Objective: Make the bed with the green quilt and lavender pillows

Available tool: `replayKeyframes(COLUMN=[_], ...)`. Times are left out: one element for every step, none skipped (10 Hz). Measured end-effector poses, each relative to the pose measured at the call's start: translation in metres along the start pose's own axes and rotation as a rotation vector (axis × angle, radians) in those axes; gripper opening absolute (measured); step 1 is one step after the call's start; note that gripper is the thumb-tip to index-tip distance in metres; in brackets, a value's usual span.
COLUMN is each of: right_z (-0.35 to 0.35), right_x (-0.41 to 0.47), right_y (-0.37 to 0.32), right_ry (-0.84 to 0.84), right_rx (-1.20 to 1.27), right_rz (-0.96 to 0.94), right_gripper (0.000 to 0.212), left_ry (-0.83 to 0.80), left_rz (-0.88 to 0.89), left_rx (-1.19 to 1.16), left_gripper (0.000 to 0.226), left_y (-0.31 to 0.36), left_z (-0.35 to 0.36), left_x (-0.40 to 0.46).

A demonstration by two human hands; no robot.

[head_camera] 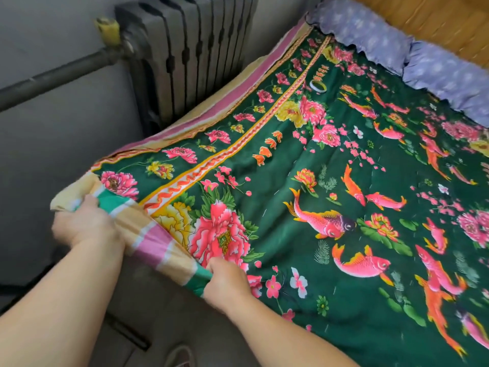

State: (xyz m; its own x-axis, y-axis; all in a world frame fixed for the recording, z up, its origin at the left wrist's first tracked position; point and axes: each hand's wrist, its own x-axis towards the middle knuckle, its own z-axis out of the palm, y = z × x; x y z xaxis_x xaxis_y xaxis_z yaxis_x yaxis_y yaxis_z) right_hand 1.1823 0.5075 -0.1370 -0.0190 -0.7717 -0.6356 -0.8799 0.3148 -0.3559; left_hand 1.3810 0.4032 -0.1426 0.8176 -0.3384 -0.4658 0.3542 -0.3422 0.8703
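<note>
The step in hand appears to be squaring the green quilt (pixel 304 186) at the bed's near corner. The left hand (pixel 84 223) and right hand (pixel 225 284) each pinch its striped edge (pixel 148 234), fingers curled. Next, an even pull along that edge. Two lavender pillows (pixel 397 51) lie along the far edge.
</note>
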Motion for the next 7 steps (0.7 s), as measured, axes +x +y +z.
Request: replayKeyframes(right_z=[-0.008,-0.014,-0.012,-0.005,0.006,0.014,0.004], right_x=[0.002,0.006,0.011,0.016,0.023,0.028,0.029], right_y=[0.001,-0.001,0.000,0.005,0.013,0.022,0.025], right_ry=[-0.026,-0.068,-0.091,-0.109,-0.171,-0.237,-0.233], right_rx=[0.033,0.036,-0.013,0.004,0.137,0.235,0.185], right_rz=[-0.001,-0.013,-0.046,-0.053,-0.045,-0.026,-0.011], right_gripper=[0.027,0.027,0.026,0.026,0.032,0.033,0.029], left_ry=[-0.041,-0.034,0.025,0.059,0.045,0.042,-0.018], left_rz=[0.038,0.070,0.064,0.061,-0.056,-0.160,-0.290], left_rx=[-0.013,-0.052,-0.020,0.031,0.198,0.326,0.400], left_gripper=[0.039,0.033,0.034,0.033,0.035,0.045,0.044], left_y=[0.004,0.007,0.005,-0.002,-0.018,-0.030,-0.030], left_z=[0.003,0.002,-0.004,-0.005,-0.003,0.000,0.008], left_x=[0.001,0.005,0.008,0.013,0.015,0.012,-0.009])
